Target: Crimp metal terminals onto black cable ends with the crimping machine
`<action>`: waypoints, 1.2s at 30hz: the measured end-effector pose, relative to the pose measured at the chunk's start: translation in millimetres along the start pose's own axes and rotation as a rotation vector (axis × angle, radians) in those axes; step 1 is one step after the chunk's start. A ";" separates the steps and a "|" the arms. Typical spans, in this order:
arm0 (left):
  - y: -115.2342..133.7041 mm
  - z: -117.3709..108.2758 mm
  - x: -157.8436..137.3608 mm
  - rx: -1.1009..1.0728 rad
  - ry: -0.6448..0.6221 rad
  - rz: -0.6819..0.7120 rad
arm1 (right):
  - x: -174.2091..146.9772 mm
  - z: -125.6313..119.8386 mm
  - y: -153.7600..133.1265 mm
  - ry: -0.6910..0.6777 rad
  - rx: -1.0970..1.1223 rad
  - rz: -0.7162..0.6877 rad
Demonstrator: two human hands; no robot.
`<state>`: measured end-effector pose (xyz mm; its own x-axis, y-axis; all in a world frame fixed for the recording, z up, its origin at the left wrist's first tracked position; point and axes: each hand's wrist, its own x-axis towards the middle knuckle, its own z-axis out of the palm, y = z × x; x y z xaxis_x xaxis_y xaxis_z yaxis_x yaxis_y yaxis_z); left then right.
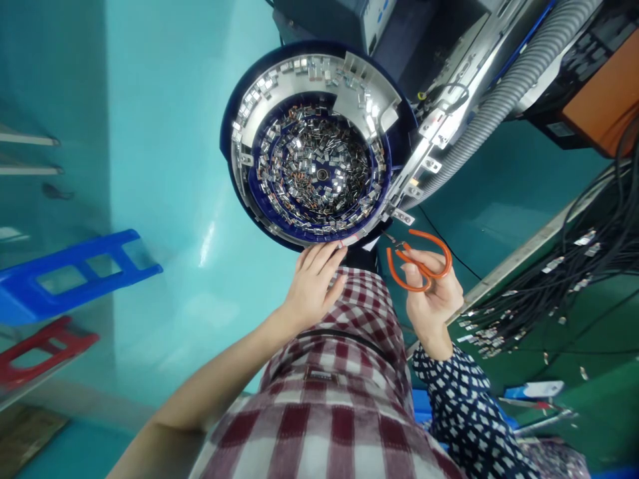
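My left hand (317,283) rests with its fingers stretched out at the near rim of a round feeder bowl (309,229). Its fingertips are at the rim and it holds nothing that I can see. Many small shiny metal pieces (324,143) fill the blue inside of the bowl and line its upper ledge. My right hand (434,286) is closed around orange-handled scissors (442,249), just right of the bowl. Their short metal tips point up and left, below the end of a metal track (429,143). A few metal pieces sit along that track.
A ribbed grey hose (519,86) runs beside the track. Black cables with metal ends (539,273) lie on a green surface at right, near an orange box (606,93). Blue (74,273) and red (44,352) plastic stools stand on the left.
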<state>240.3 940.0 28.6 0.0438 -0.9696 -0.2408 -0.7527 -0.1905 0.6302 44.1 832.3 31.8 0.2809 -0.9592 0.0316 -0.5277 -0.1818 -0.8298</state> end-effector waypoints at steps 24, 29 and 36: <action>2.1 -1.3 6.5 -0.033 -0.046 -0.028 | 19.3 -5.0 -2.1 0.064 -0.029 -0.067; 2.4 -1.9 6.8 -0.066 -0.053 -0.055 | 17.1 -5.6 -1.1 0.038 -0.021 -0.078; 1.3 -1.8 6.9 -0.086 -0.050 -0.042 | 13.8 -1.7 -0.7 0.026 -0.031 -0.081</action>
<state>240.9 932.8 29.1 0.0391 -0.9520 -0.3036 -0.6919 -0.2451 0.6792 47.0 818.8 33.8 0.3029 -0.9464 0.1125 -0.5287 -0.2651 -0.8063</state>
